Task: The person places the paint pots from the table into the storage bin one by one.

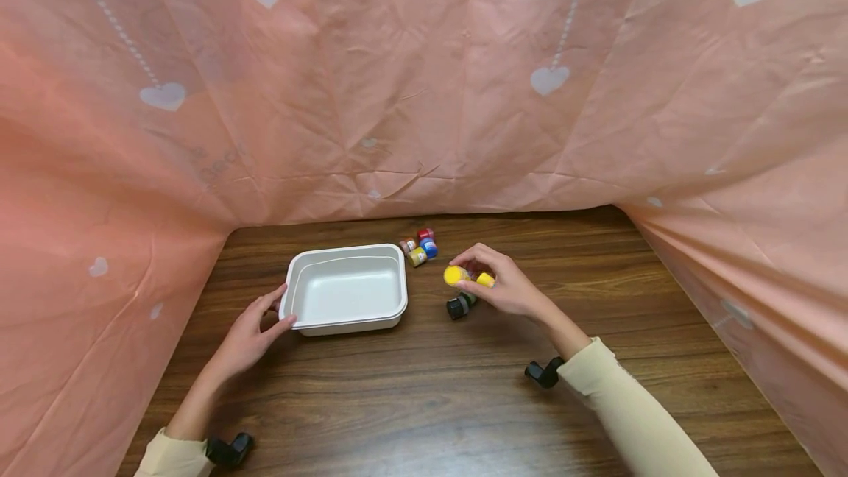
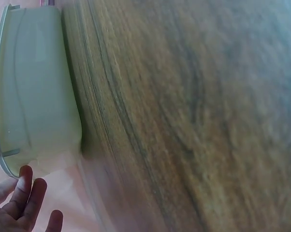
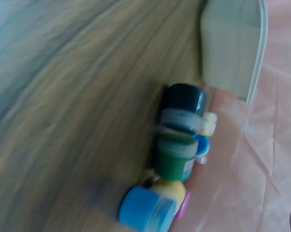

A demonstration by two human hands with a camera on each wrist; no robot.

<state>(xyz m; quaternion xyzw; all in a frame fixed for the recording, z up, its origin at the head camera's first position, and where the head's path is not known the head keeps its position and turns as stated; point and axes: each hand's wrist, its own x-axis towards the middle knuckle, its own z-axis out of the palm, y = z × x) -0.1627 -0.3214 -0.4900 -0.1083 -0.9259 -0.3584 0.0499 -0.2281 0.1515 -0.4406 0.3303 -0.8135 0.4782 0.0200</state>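
Note:
A white rectangular tray (image 1: 344, 325) stands on the table. My left hand (image 1: 250, 331) holds it by the near left corner, thumb on the front rim and fingers at the left side; in the left wrist view, fingertips (image 2: 24, 176) show right at the rim. My right hand (image 1: 498, 282) pinches a small paint jar with a yellow lid (image 1: 454, 275) between thumb and fingers, right of the tray. Another yellow jar (image 1: 486, 280) shows within the curve of that hand. Below it lies a black-lidded jar (image 1: 456, 308), beside a green jar (image 3: 175, 155) and a blue jar (image 3: 146, 209).
Beyond the tray's right side several more small jars lie together, among them a red one (image 1: 425, 233), a blue one (image 1: 429, 247) and a dark yellow one (image 1: 417, 257). A pink curtain (image 1: 424, 131) with white hearts surrounds the wooden table (image 1: 397, 403) at the back and sides.

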